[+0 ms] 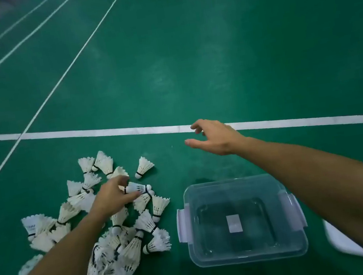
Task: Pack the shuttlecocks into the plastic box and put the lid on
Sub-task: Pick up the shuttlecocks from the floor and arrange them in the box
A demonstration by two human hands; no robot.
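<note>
A heap of several white feather shuttlecocks lies on the green court floor at the lower left. My left hand reaches over the heap and pinches one shuttlecock between thumb and fingers, its cork pointing right. The clear plastic box stands open to the right of the heap, with nothing inside but a label on its bottom. My right hand hovers above the floor beyond the box, fingers spread and holding nothing. One shuttlecock stands alone past the heap.
A white flat object, partly hidden by my right forearm, lies at the right of the box. A white court line crosses the floor just beyond my right hand. Thinner lines run off toward the far left.
</note>
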